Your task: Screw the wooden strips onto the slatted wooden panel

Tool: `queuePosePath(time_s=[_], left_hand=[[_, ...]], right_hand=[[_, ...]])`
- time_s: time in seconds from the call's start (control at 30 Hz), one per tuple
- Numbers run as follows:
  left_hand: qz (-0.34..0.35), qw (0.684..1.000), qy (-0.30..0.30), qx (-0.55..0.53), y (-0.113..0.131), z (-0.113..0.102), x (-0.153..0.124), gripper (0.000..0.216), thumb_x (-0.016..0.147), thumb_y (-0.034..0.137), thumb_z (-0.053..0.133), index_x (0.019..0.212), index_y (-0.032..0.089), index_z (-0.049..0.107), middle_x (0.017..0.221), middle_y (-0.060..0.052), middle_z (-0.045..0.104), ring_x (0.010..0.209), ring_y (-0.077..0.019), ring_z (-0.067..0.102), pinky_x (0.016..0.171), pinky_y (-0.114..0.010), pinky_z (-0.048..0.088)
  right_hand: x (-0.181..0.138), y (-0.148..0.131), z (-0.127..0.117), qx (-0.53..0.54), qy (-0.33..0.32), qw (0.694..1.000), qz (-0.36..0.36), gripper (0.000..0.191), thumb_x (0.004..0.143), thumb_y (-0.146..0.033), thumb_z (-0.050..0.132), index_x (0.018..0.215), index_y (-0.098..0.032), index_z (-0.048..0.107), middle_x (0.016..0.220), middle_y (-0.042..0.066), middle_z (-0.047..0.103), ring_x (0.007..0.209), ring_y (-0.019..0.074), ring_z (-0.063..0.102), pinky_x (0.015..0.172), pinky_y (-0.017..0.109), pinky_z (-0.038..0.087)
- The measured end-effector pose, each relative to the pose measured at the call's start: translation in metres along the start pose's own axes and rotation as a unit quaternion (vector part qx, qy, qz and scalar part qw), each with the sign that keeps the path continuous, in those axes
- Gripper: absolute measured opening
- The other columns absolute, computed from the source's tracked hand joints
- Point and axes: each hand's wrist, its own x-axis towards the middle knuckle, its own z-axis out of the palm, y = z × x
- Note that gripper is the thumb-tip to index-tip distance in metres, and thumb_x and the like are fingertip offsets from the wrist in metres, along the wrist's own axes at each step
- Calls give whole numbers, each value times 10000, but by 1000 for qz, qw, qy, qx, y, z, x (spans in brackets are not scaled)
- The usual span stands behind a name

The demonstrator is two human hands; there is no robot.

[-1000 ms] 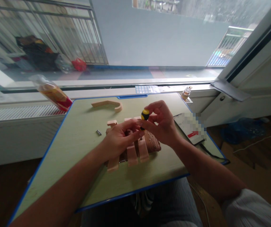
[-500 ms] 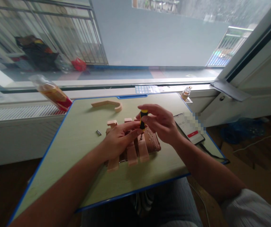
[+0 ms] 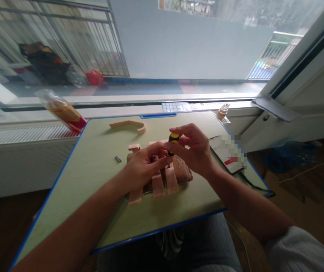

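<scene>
1. head view: right hand [image 3: 193,151] pinches a short yellow-and-black screwdriver [image 3: 172,142], tip down.
2. left hand [image 3: 143,167] presses closed on the pale slatted wooden assembly [image 3: 162,177].
3. the assembly lies mid green blue-edged worktop [image 3: 94,177].

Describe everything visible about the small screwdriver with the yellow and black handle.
The screwdriver is short and stubby, with a yellow cap and black grip that look like plastic. It stands nearly upright, tip down, over the wooden assembly. The right hand pinches its handle; the left hand has fingertips by its lower end. The shaft is mostly hidden.
</scene>
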Motion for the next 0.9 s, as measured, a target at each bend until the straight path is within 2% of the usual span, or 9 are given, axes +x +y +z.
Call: queuePosePath(time_s=[0.17, 0.33, 0.47, 0.57, 0.67, 0.77, 0.9], left_hand=[[1, 999, -4, -41, 3, -1, 1, 433, 980, 540, 789, 1265, 214, 780, 1118, -74, 799, 936, -220, 712, 788, -300, 569], [22, 999, -19, -21, 6, -2, 2, 423, 1006, 552, 745, 1290, 246, 816, 1207, -87, 803, 991, -250, 733, 796, -306, 583], [27, 999, -20, -13, 6, -3, 2, 403, 1015, 546, 732, 1253, 235, 827, 1146, -79, 801, 937, -232, 719, 792, -302, 574], [24, 999, -23, -7, 8, -3, 1, 385, 1025, 544, 717, 1202, 221, 831, 1052, -65, 785, 925, -230, 710, 797, -301, 566], [27, 999, -35, -10, 12, -4, 1, 370, 1035, 539, 703, 1158, 210, 820, 1035, -57, 780, 943, -231, 708, 823, -304, 561], [27, 999, -37, -7, 14, -3, 1, 352, 1025, 522, 724, 1154, 206, 807, 1067, -50, 789, 930, -217, 694, 818, -298, 551], [16, 1000, -6, 12, 12, -1, 1, 345, 972, 518, 799, 1083, 192, 797, 950, -25, 755, 840, -185, 654, 750, -276, 526]], right_hand=[[0, -2, -5, 4, -53, 998, 16, 417, 896, -416, 898, 1277, -302, 771, 1134, 29, 724, 650, 96, 558, 499, 277, 445], [3, -6, -14, 51, -98, 992, 65, 477, 949, -448, 840, 1401, -331, 741, 1138, 23, 752, 611, 88, 582, 505, 272, 495], [4, -7, -15, 50, -119, 988, 83, 408, 974, -455, 809, 1346, -293, 760, 1082, 36, 790, 578, 82, 559, 465, 257, 452], [4, -5, -13, 57, -116, 989, 69, 352, 967, -412, 828, 1284, -274, 764, 983, 9, 751, 541, 64, 537, 444, 244, 411], [4, -2, -10, 68, -111, 990, 62, 364, 941, -385, 859, 1265, -271, 738, 996, -4, 699, 567, 59, 542, 473, 240, 458], [4, 0, -7, 65, -87, 993, 41, 400, 883, -387, 911, 1203, -277, 698, 1052, -1, 657, 695, 95, 603, 564, 257, 545], [4, 1, -3, 55, -63, 996, 21, 404, 842, -340, 946, 1120, -277, 660, 1000, -20, 622, 722, 104, 597, 606, 269, 558]])
